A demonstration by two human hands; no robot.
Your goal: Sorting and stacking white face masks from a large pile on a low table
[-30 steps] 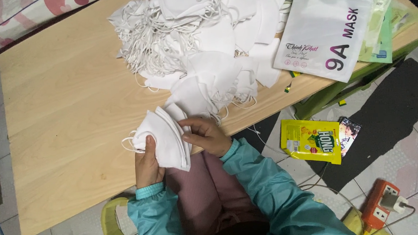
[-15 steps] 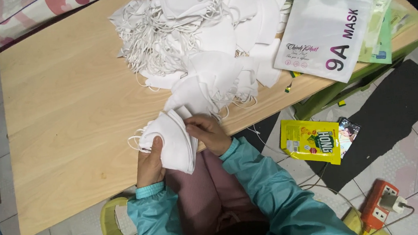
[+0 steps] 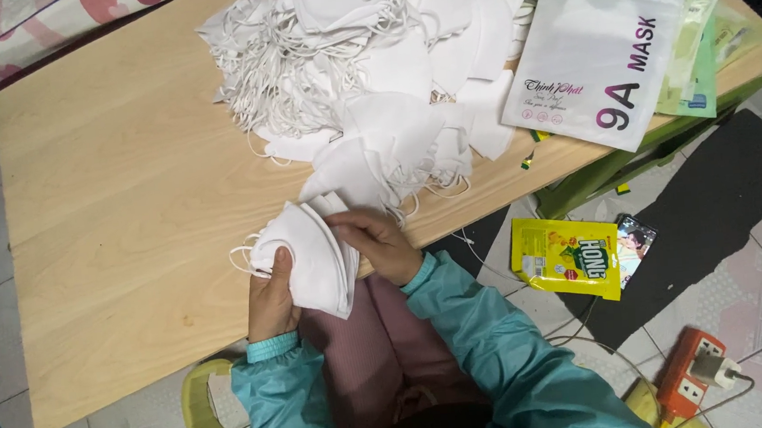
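Note:
My left hand (image 3: 272,297) grips a small stack of folded white face masks (image 3: 307,256) from below, thumb on the front, at the near edge of the wooden table (image 3: 117,198). My right hand (image 3: 381,241) pinches the stack's right side with its fingertips. Just beyond lies a big heap of loose white masks (image 3: 370,70) with tangled ear loops, spreading to the table's far edge. Both sleeves are teal.
White and green flat mask pouches (image 3: 604,51) lie on the table's right end. On the tiled floor to the right are a yellow packet (image 3: 564,258), a dark mat (image 3: 698,207) and an orange power strip (image 3: 684,380). A yellow stool rim (image 3: 200,418) shows under me.
The stack of masks in my hands has shifted slightly toward me and to the right. My right fingers have moved along its right side.

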